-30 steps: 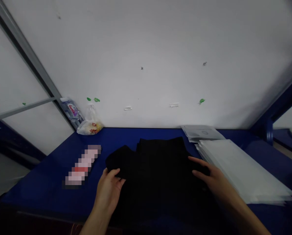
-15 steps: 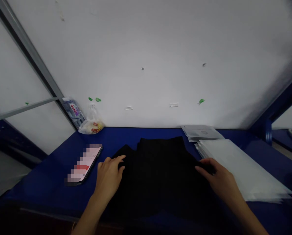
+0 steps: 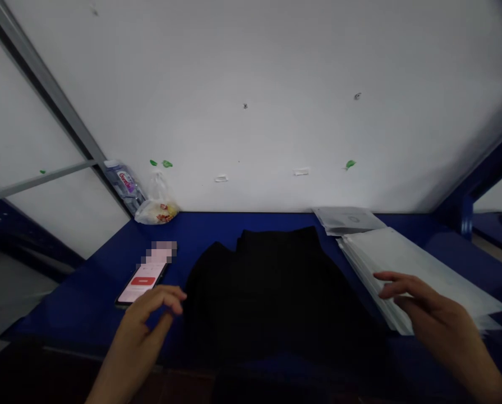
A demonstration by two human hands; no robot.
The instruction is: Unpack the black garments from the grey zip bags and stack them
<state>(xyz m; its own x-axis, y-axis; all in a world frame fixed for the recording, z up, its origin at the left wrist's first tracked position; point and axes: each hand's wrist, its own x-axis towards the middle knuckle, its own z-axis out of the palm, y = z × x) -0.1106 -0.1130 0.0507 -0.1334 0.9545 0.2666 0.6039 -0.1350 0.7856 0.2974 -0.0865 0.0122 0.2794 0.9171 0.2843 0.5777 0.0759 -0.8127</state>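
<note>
A black garment (image 3: 271, 286) lies spread on the blue table in front of me; its dark cloth hides most detail, so I cannot tell its exact kind. My left hand (image 3: 150, 320) is off its left edge, fingers curved and apart with nothing in them, near the lower end of a phone (image 3: 143, 279) with a lit screen. Out to the right, my right hand (image 3: 429, 317) hovers over the stack of frosted plastic bags (image 3: 414, 264), its thumb and fingers apart and holding nothing.
Behind the stack lies another translucent bag (image 3: 347, 220). In the back left corner a plastic bottle (image 3: 124, 182) leans beside a knotted plastic bag (image 3: 157, 210). A white wall (image 3: 251, 67) closes off the back of the blue table (image 3: 208, 221), and a blue post (image 3: 465, 216) stands at right.
Both hands have let go of the black garment and moved outward and toward me, the left toward the phone, the right over the bags. The garment keeps nearly the same shape.
</note>
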